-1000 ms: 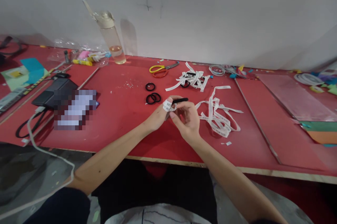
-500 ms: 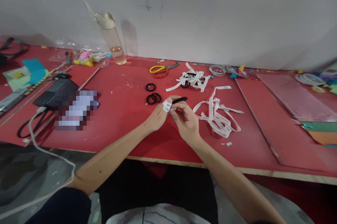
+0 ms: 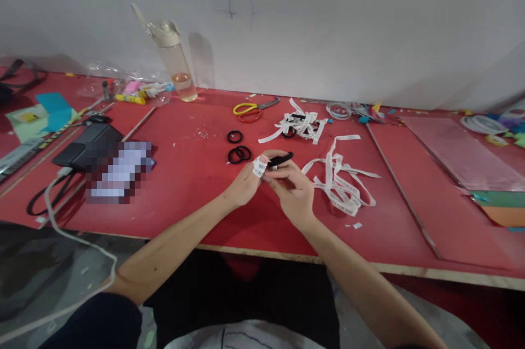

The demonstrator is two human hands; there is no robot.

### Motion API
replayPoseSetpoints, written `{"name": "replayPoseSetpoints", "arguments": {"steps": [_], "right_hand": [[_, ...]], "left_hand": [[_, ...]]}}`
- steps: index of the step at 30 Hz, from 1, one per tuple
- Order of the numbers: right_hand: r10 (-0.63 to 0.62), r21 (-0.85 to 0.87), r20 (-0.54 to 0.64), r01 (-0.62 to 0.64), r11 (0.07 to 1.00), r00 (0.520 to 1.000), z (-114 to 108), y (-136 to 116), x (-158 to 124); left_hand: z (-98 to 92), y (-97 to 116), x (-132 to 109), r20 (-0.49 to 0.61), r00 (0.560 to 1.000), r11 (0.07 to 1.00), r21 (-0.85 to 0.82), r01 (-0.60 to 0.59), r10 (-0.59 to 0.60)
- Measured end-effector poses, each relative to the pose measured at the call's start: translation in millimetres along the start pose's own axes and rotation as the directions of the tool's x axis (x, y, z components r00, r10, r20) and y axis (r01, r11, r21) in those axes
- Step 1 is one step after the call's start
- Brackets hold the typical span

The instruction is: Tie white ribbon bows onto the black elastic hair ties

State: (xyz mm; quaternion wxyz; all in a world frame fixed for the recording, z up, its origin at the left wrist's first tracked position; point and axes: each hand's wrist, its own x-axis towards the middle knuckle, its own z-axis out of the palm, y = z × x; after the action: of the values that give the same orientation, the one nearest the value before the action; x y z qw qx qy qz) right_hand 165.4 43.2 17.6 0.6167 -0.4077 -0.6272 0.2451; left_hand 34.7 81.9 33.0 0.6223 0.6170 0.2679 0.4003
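My left hand (image 3: 243,186) is closed in a pinch on a white printed ribbon (image 3: 259,167), which lies over its thumb. Close beside it, my right hand (image 3: 297,193) has its fingers bent round a black hair tie (image 3: 281,160), part of which sticks out above the fingers. The fingertips of both hands meet, and how ribbon and tie join there is hidden. Loose black hair ties (image 3: 238,154) lie just beyond the left hand. To the right is a tangle of printed ribbon strips (image 3: 342,187). Behind the hands sits a pile of hair ties with ribbon on them (image 3: 303,126).
Yellow-and-red-handled scissors (image 3: 255,108) lie near the wall. A tilted-looking bottle (image 3: 180,70) stands at the back left. A black device (image 3: 88,144) with a white cable (image 3: 82,238) and a blurred phone-like object (image 3: 121,171) are at the left. Coloured sheets (image 3: 502,209) lie at the right.
My right hand has shifted slightly right, and the black hair tie has tilted a little and shows more. The left hand has turned slightly, with the ribbon still over its thumb.
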Motion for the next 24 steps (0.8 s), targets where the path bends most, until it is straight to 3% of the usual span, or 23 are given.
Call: {"name": "replayPoseSetpoints", "arguments": {"steps": [5,13,18,21,24], "right_hand": [[-0.137,-0.109,-0.069,0.129,0.986,0.988,-2.3,-2.0,2.1],[-0.268,-0.154,-0.050,0.257,0.954,0.962,-1.5,-5.7,1.1],[-0.210,-0.193,-0.067,0.194,0.962,0.975,1.4,-5.2,-2.1],[-0.127,-0.226,-0.014,0.121,0.967,0.992,2.6,-4.7,-2.9],[-0.137,-0.258,0.034,0.141,0.956,0.990,3.1,-6.3,-2.2]], "left_hand": [[-0.8,1.1,-1.0,0.011,0.999,0.999,0.023,-0.039,0.039],[-2.2,1.5,-2.3,-0.037,0.998,0.992,0.119,-0.051,0.056],[-1.9,3.8,-2.7,-0.067,0.996,0.990,0.129,-0.051,0.060],[-2.1,3.5,-1.9,-0.062,0.995,0.991,0.116,-0.065,0.073],[-3.2,1.8,-0.6,-0.052,0.993,0.987,0.122,-0.100,0.107]]}}
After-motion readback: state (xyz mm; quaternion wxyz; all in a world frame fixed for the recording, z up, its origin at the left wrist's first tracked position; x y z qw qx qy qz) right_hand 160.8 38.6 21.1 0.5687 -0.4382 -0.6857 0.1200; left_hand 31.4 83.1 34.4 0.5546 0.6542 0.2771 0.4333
